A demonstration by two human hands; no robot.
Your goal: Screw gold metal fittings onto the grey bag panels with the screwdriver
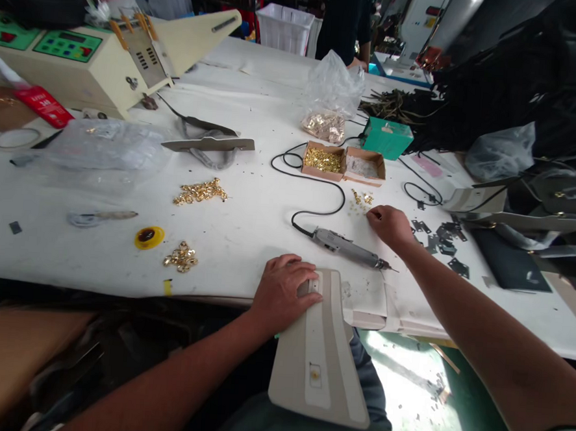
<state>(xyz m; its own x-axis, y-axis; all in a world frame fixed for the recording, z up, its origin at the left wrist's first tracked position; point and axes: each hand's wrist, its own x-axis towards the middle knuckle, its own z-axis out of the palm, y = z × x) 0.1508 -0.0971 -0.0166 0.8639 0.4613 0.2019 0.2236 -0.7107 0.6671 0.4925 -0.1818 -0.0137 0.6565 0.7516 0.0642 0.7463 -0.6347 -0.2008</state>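
My left hand [286,290] grips the top edge of a beige bag panel [291,365], which rests half on the table edge and half over my lap. A pale strip runs down the panel, with a small metal fitting [314,374] near its lower end. My right hand [389,225] is on the table with its fingers pinched together, beside a few small gold-coloured pieces [362,197]. Whatever is between those fingertips is too small to make out. Between my hands lies a grey electric screwdriver [347,246], its bit pointing right.
Two small cardboard boxes [324,160] hold tiny parts, beside a green box [388,138]. Dark flat plates [445,238] are scattered right. Gold hardware piles [201,192], a yellow roll [149,237] and a beige machine [102,61] are left. A person [346,24] is across the table.
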